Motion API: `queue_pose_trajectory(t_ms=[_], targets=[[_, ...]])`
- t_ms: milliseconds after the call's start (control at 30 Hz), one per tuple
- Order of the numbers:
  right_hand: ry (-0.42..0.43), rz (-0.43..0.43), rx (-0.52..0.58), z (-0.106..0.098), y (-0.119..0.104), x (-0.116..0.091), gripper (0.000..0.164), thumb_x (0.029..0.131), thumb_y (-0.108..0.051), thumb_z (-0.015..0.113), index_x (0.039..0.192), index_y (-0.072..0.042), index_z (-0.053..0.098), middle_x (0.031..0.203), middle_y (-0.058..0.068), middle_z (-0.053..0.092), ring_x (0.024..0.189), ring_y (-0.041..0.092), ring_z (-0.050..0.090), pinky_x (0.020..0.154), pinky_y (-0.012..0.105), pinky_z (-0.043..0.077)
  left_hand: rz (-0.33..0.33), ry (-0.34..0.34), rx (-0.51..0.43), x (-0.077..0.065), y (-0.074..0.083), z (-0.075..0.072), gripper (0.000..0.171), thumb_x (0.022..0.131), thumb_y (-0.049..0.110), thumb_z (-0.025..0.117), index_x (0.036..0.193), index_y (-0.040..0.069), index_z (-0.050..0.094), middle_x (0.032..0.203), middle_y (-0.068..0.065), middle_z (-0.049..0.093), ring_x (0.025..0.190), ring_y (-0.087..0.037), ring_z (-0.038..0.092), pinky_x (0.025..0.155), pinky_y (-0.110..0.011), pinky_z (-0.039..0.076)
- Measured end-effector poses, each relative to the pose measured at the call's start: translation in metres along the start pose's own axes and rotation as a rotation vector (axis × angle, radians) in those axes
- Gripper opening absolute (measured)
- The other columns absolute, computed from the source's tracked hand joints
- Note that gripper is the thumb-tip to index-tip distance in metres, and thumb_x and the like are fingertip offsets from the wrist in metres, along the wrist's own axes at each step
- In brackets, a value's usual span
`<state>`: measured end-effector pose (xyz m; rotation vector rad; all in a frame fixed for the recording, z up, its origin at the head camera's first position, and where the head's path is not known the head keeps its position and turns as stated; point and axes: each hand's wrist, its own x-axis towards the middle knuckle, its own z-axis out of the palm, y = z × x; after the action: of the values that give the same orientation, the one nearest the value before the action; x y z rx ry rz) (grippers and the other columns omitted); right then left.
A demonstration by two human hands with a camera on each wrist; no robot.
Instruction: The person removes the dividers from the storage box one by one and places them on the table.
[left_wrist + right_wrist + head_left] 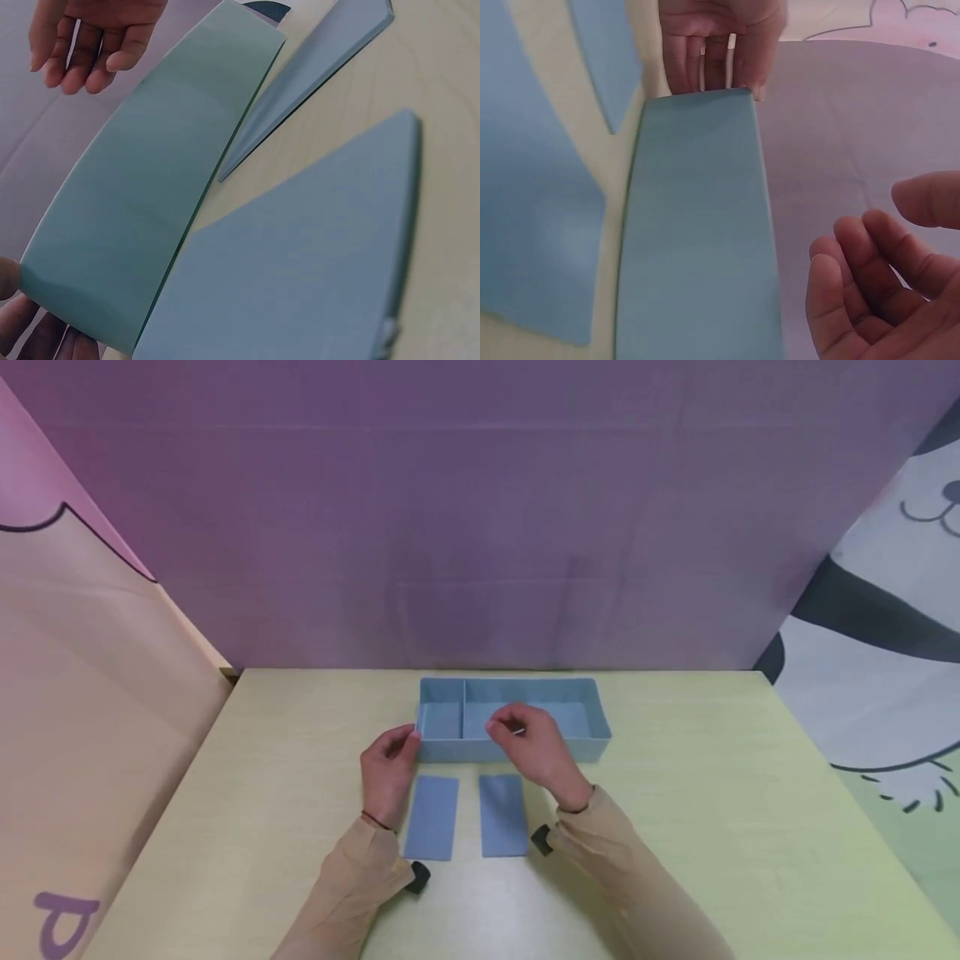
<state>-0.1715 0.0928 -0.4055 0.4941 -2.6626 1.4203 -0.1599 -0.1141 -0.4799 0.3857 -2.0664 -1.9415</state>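
Note:
A blue-grey rectangular box [517, 750] stands lengthwise on the table, with a divider [463, 710] marking off a smaller left compartment. My left hand [386, 777] is at the box's left end, its thumb and fingertips against the outside of the end wall near the front corner. Above the larger compartment hovers my right hand [534, 747], fingers loosely bent, thumb apart from them; the right wrist view shows nothing held. Two flat blue rectangular panels lie in front of the box: the left panel [432, 818] beside my left wrist, the right panel [503, 815] below my right hand.
The pale wooden table [697, 793] extends to both sides of the box. A purple backdrop [480, 527] rises close behind it, with printed cloths at left [90, 693] and right [885, 693]. Dark pieces [417, 877] stick out at the sleeve cuffs.

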Motion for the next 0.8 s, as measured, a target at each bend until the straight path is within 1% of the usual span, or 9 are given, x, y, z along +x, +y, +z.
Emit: queue_pose_trajectory(t_ms=[300, 467, 600, 800], targets=[[-0.021, 0.012, -0.034, 0.006, -0.003, 0.008, 0.013, 0.091, -0.022, 0.064, 0.100, -0.012, 0.069, 0.092, -0.001, 0.066, 0.085, 0.015, 0.060, 0.076, 0.034, 0.049, -0.005, 0.007, 0.002, -0.001, -0.001, 0.001, 0.026, 0.090, 0.017, 0.066, 0.111, 0.002, 0.069, 0.106, -0.014, 0.068, 0.092, -0.022, 0.063, 0.074, -0.021, 0.048], [-0.033, 0.017, -0.092, 0.011, -0.005, 0.009, 0.013, 0.092, -0.023, 0.064, 0.098, -0.012, 0.067, 0.088, -0.002, 0.065, 0.081, 0.014, 0.059, 0.072, 0.034, 0.048, 0.018, 0.010, -0.011, -0.001, -0.002, 0.003, 0.025, 0.090, 0.016, 0.067, 0.110, 0.001, 0.069, 0.104, -0.015, 0.068, 0.090, -0.021, 0.063, 0.073, -0.020, 0.048], [-0.038, 0.020, -0.129, 0.013, -0.007, 0.010, 0.012, 0.092, -0.023, 0.062, 0.097, -0.012, 0.067, 0.088, -0.003, 0.065, 0.081, 0.014, 0.059, 0.072, 0.034, 0.048, 0.017, 0.008, -0.015, -0.002, -0.002, 0.003, 0.025, 0.090, 0.016, 0.067, 0.110, 0.001, 0.069, 0.104, -0.015, 0.068, 0.090, -0.020, 0.063, 0.073, -0.020, 0.048], [-0.033, 0.041, -0.173, 0.017, -0.008, 0.016, 0.012, 0.093, -0.024, 0.062, 0.094, -0.013, 0.067, 0.082, -0.003, 0.063, 0.071, 0.013, 0.057, 0.068, 0.034, 0.048, -0.008, 0.002, -0.021, -0.002, -0.001, 0.001, 0.024, 0.090, 0.017, 0.067, 0.110, 0.003, 0.069, 0.105, -0.013, 0.068, 0.091, -0.021, 0.063, 0.073, -0.020, 0.048]])
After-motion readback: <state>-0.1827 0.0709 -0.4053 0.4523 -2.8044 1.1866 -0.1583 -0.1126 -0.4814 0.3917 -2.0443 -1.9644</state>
